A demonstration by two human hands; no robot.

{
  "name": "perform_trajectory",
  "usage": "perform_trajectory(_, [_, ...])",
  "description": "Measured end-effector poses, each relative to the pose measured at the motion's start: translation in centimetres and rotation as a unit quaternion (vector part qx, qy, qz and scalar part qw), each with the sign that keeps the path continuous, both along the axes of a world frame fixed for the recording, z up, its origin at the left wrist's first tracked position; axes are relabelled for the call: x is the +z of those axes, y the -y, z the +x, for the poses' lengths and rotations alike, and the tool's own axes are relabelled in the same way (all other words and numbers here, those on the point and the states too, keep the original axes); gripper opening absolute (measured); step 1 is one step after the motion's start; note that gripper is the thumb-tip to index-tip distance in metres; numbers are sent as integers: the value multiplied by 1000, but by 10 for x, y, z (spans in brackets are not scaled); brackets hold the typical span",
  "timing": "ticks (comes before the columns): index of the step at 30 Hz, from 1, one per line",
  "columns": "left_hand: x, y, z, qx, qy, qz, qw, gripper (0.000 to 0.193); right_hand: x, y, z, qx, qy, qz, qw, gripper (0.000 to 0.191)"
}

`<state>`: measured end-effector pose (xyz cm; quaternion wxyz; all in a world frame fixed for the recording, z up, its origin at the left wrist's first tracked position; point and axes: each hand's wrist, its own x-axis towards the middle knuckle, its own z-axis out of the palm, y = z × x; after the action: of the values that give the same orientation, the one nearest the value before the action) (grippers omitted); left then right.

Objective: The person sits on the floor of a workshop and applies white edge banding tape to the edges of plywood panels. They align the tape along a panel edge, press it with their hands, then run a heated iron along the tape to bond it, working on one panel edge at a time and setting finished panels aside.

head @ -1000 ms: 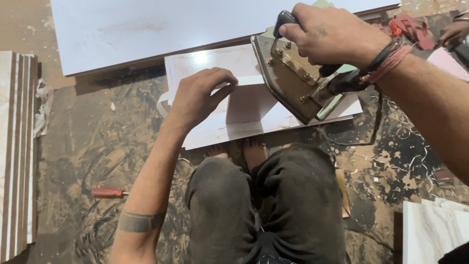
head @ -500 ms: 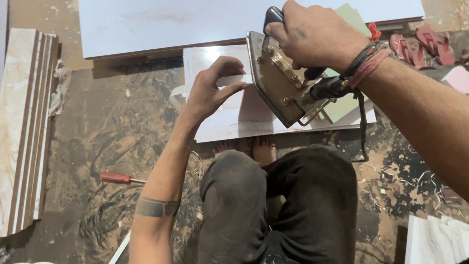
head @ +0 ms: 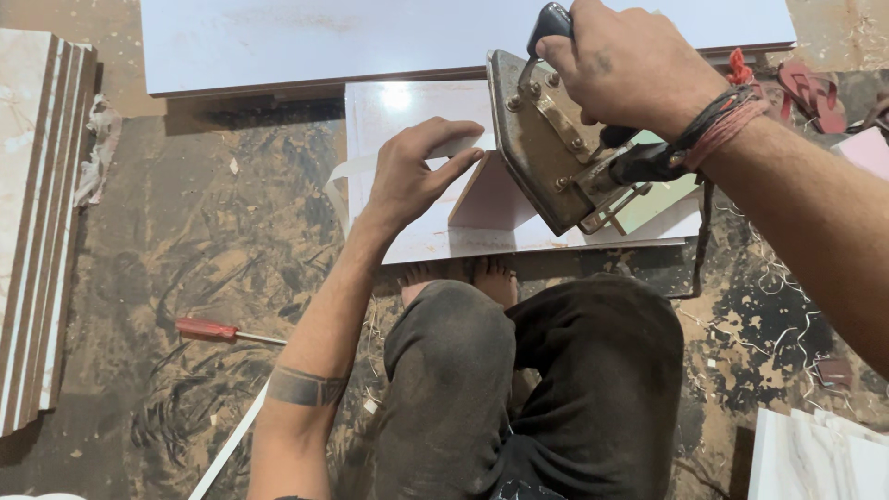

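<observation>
Over the last second my view has slid left and closer; my right hand still grips the dark handle of the old metal iron, its soleplate tilted against the small upright white panel; my left hand, fingers spread open, has stayed pressed on that panel's top edge, so I judge the edge pressing is mid-pass; both sit on the white board on the floor, near its front edge; a red screwdriver lies well apart, left.
</observation>
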<state>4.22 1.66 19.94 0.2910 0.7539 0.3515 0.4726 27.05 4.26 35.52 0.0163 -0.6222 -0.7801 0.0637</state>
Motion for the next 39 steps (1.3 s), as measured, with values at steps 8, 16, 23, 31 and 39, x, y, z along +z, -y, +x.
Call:
perform_trajectory(8, [-12, -3, 6, -3, 27, -46, 999, 24, -1, 0, 0, 1, -11, 3, 1000, 36])
perform_trajectory(16, [-51, -4, 29, -80, 194, -151, 966, 24, 0, 3, 1, 19, -9, 17, 1000, 35])
perform_trajectory(23, [-56, -3, 32, -37, 146, -124, 981, 25, 0, 2, 0, -19, -7, -13, 1000, 37])
perform_trajectory(31, [-46, 4, 36, 16, 121, -76, 990, 26, -4, 5, 15, 50, 33, 38, 997, 43])
perform_trajectory(39, [-54, 2, 40, 1, 146, -91, 985, 29, -13, 2, 20, 106, 22, 82, 991, 42])
